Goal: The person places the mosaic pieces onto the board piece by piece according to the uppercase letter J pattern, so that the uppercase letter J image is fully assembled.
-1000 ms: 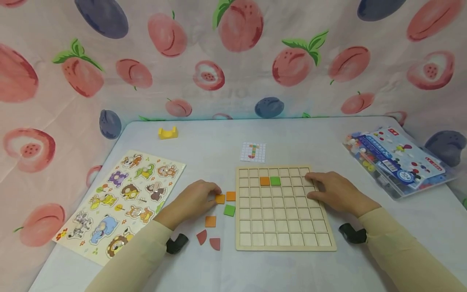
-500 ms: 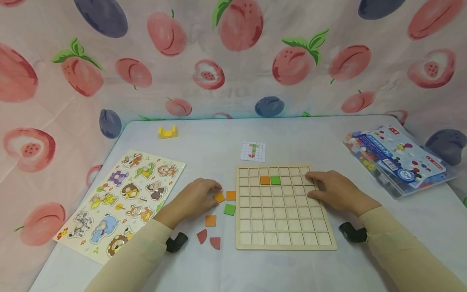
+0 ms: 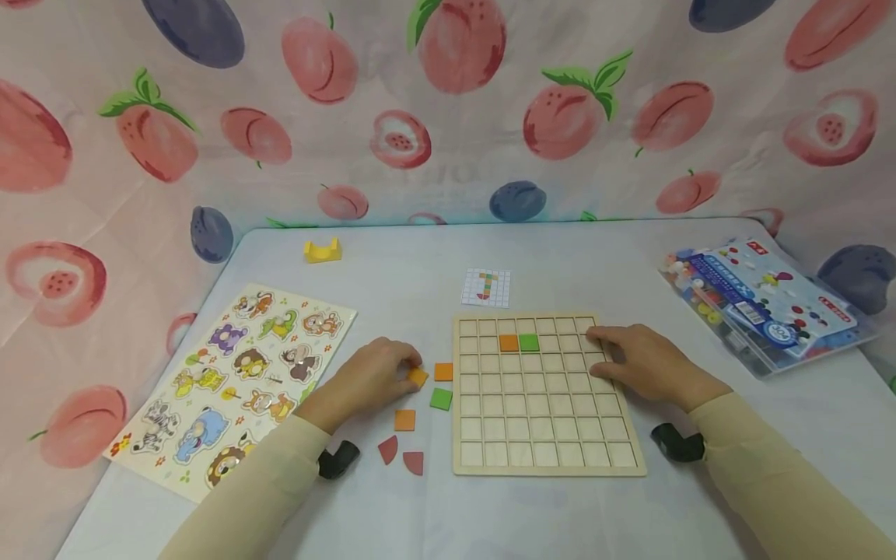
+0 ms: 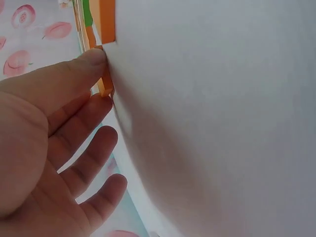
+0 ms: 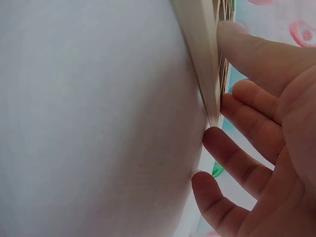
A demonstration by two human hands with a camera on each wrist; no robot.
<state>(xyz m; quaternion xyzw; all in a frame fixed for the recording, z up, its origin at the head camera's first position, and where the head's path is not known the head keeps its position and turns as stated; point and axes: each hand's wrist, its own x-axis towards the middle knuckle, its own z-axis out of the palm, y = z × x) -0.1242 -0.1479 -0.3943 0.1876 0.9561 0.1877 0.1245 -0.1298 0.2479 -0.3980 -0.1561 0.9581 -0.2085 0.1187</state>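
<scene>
My left hand (image 3: 371,381) pinches an orange square tile (image 3: 418,376) between thumb and fingers, just left of the wooden grid board (image 3: 548,472). The left wrist view shows this orange tile (image 4: 105,81) tilted under the thumb, the other fingers loosely spread. My right hand (image 3: 647,365) rests on the board's right edge, thumb and fingertips touching it. An orange tile (image 3: 508,343) and a green tile (image 3: 528,342) sit side by side in the board's second row. Beside the board lie another orange tile (image 3: 444,372), a green tile (image 3: 440,399) and a lower orange tile (image 3: 404,420).
Two red quarter-round pieces (image 3: 413,463) lie nearer the front. A small pattern card (image 3: 486,288) is behind the board. An animal puzzle board (image 3: 273,373) lies at left, a yellow holder (image 3: 323,250) at back left, a plastic box of colourful pieces (image 3: 763,311) at right.
The orange tile in my left hand has turned and tilted, coming slightly up from its earlier flat position. My right hand stays at the board's edge.
</scene>
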